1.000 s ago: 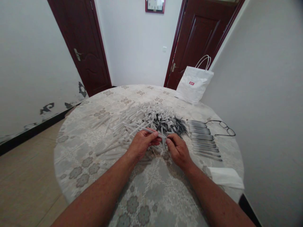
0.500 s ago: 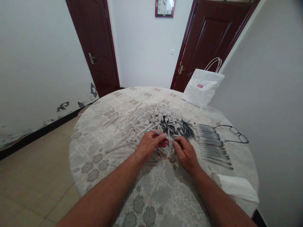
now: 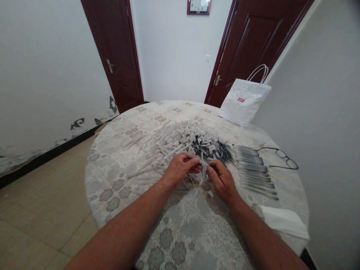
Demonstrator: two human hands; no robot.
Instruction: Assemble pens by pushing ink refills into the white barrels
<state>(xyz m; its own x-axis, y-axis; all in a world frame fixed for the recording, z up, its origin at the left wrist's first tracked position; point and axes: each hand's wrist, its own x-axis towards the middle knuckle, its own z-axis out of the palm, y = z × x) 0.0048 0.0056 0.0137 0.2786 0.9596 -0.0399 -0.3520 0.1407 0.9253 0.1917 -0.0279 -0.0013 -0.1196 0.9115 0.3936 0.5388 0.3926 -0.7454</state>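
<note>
my left hand (image 3: 184, 168) is closed around a slim pale tube (image 3: 204, 163), thumb pressed against the fingers, with the far-left end of the tube sticking out beyond my grip. my right hand (image 3: 222, 180) is just to the right of it, thumb and forefinger pinched together at the tube's near-right end; whether those fingertips also have a second small piece, i cannot tell. the tube slants between my two hands, above the near edge of a heap of pale tubes (image 3: 160, 150) that spreads to the left and far. at the heap's right side lie thin black pieces (image 3: 223, 150), with small white pieces (image 3: 197, 130) on the far side. farther right, dark-tipped sticks (image 3: 254, 168) lie side by side in a row, and black-framed glasses (image 3: 291, 164) rest to their right. a white bag (image 3: 244, 105) stands at the far right of the patterned tablecloth (image 3: 112, 157); a folded white sheet (image 3: 284, 221) lies near right.
</note>
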